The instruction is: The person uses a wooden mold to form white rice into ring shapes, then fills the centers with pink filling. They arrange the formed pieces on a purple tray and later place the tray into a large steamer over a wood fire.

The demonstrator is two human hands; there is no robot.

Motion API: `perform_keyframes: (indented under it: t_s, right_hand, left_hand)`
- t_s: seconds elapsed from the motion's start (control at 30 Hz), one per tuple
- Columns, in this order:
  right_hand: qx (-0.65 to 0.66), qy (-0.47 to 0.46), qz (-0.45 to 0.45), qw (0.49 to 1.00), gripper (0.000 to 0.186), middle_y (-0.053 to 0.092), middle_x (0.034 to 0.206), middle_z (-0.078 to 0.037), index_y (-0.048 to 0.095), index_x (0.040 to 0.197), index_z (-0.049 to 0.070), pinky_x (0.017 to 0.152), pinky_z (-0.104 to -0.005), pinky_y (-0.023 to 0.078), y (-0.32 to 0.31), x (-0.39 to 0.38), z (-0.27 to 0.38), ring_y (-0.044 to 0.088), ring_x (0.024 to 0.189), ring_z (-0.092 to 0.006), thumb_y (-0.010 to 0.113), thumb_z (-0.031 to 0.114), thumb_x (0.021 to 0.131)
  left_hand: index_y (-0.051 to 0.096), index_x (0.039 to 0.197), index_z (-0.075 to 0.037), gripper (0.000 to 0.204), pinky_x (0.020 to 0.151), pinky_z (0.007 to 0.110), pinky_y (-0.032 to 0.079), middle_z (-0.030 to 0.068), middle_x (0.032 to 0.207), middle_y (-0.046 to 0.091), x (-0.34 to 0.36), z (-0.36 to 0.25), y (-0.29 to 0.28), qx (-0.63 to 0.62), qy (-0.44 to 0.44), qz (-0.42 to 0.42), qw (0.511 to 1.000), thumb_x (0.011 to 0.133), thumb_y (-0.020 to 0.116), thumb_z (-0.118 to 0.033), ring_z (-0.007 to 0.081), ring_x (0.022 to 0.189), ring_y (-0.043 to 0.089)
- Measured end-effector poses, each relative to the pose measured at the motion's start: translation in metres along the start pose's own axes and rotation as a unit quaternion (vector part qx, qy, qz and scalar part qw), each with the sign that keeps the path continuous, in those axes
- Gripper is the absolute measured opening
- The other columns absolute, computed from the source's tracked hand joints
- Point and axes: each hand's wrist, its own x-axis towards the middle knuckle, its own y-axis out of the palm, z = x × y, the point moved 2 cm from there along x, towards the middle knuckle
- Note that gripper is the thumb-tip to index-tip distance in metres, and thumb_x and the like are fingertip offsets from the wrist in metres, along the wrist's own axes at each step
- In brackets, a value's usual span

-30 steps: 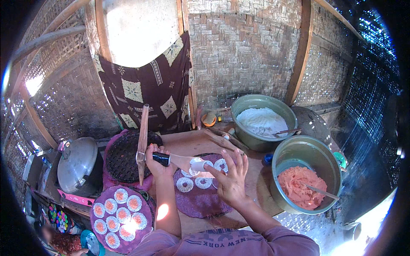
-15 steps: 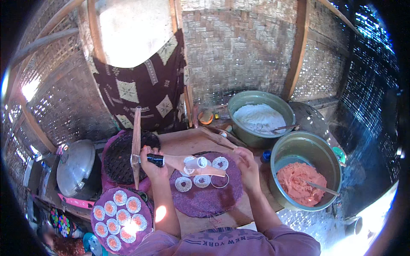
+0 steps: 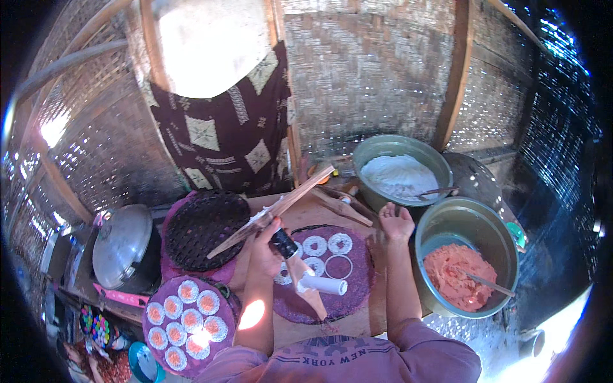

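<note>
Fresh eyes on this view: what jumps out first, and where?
Probably the mound of pink paste in the green basin at right, vivid against the dull walls. Next, the white rounds with orange centres on a purple mat, lower left. Then, mid-picture, the odd wooden tool gripped in the left hand, a white tube jutting from it.

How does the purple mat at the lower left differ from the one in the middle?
The lower-left mat bears white rounds with orange middles; the middle mat bears white rings with purple showing through. The middle mat also has a thin hoop on it; none shows on the lower-left mat. Both are round.
</note>
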Motion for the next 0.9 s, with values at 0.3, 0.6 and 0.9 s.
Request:
perform_keyframes:
  t_s: [0.3, 0.6, 0.9]
  right_hand:
    - [-0.015, 0.011, 0.04, 0.999, 0.031, 0.05, 0.125, -0.01, 0.053, 0.124, 0.015, 0.093, -0.047, 0.04, -0.004, -0.01, 0.008, 0.052, 0.106, -0.027, 0.039, 0.022, 0.097]
    - [-0.013, 0.014, 0.02, 1.0, 0.031, 0.051, 0.127, -0.007, 0.054, 0.123, 0.015, 0.09, -0.0467, 0.042, 0.004, -0.026, 0.004, 0.053, 0.104, -0.0265, 0.042, 0.019, 0.095]
    - [-0.782, -0.275, 0.205, 0.52, 0.032, 0.065, 0.117, -0.01, 0.066, 0.116, 0.011, 0.093, -0.0398, 0.043, 0.185, 0.022, 0.023, 0.058, 0.108, -0.0273, 0.056, 0.029, 0.091]
  left_hand:
    - [0.061, 0.1, -0.01, 0.017, 0.066, 0.03, 0.051, 0.0011, 0.085, 0.061, 0.005, 0.001, -0.009, 0.012, 0.036, -0.004, 0.999, 0.088, 0.069, -0.019, 0.0139, 0.074, 0.061]
    - [0.06, 0.102, -0.008, 0.022, 0.066, 0.028, 0.05, 0.0019, 0.084, 0.061, -0.001, 0.005, 0.002, 0.059, 0.046, -0.019, 0.997, 0.084, 0.073, -0.012, 0.0142, 0.073, 0.061]
    - [0.058, 0.12, -0.002, 0.046, 0.092, 0.033, 0.045, 0.007, 0.115, 0.063, -0.031, -0.005, 0.02, 0.313, 0.164, -0.044, 0.934, 0.08, 0.078, -0.015, 0.0211, 0.105, 0.058]
